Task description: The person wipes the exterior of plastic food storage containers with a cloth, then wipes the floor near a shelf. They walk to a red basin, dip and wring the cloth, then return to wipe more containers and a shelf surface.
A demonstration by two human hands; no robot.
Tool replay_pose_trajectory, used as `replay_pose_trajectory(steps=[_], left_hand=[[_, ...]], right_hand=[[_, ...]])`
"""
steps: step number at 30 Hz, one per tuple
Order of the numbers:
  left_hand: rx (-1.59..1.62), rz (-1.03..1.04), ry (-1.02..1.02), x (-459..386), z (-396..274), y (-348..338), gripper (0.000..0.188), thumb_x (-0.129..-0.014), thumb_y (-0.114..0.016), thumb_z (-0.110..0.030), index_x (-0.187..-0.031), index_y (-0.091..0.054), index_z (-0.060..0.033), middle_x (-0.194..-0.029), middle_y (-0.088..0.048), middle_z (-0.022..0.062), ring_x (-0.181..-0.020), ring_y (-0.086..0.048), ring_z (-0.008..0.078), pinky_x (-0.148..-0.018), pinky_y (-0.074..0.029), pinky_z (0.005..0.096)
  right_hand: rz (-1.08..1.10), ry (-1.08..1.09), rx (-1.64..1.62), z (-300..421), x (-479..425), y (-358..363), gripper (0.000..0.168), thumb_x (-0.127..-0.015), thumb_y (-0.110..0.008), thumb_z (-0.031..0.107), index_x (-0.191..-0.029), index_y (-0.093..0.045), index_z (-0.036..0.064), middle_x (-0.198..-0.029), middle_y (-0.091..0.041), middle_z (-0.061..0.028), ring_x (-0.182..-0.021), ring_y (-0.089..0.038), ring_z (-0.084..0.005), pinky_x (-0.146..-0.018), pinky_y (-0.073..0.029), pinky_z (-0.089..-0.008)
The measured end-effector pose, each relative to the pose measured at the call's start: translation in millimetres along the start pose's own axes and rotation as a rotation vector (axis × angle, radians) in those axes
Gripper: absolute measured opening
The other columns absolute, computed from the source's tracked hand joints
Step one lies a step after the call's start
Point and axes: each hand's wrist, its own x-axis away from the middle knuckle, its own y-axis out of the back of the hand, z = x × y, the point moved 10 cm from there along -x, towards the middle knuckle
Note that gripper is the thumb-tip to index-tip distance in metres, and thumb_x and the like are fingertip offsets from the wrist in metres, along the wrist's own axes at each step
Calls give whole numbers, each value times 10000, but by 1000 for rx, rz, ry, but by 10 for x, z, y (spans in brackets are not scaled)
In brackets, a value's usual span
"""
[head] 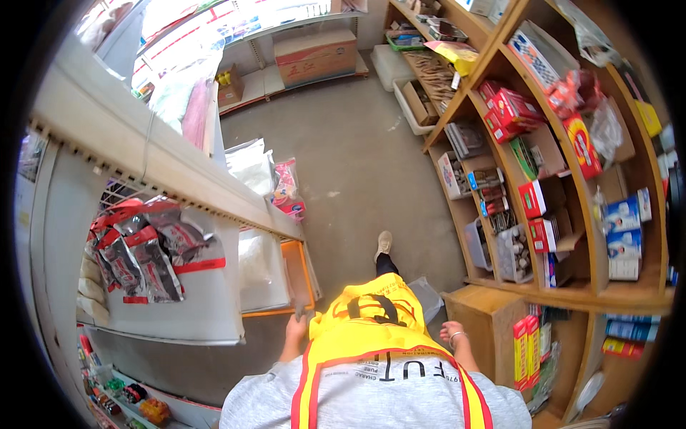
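My left hand [295, 328] hangs at my left side with its fingers curled around a small grey item [301, 311], possibly a cloth. Close by it is an orange-edged shelf [300, 310] carrying clear plastic packs [262, 268]. On the other side, my right hand [454, 331], with a bracelet at the wrist, hangs beside a wooden cabinet [482, 305]. Its fingers are curled in and nothing shows in them. I wear a yellow apron [370, 332] over a grey shirt. One shoe [383, 244] is out ahead on the floor.
To my right, wooden shelves [584, 292] hold red boxes [514, 112] and plastic bins [514, 254]. A white metal rack [177, 182] with grey-and-red packets [155, 263] stands left. A large cardboard box [316, 58] rests on the far low shelf. A translucent sheet [426, 300] lies near my right side.
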Motion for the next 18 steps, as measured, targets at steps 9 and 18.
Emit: replay_pose_trajectory(steps=[9,18], left_hand=[[92,-62,131,-730,-1044,-187,498,-841,-546,-386,-1196,-568,-38,-1148,-597,240,-1117,-552,371,-920,-434,423],[97,-237,211,-1274,-3072,598,502,-866,-481,-467,-1132,-584,-53,-1131,-594,249,-1088,-544,404,-914,-421,457]], right_hand=[[59,308,-17,3165,-811,740,197,-947,-503,270,-999,-580,96,-727,-614,-61,-501,-555,-129,-432,-458,-258],[95,645,326,6043,-805,-201,202,-909,-557,221,-961,-618,35,-727,-630,-62,-595,-578,-113,-540,-483,-258]])
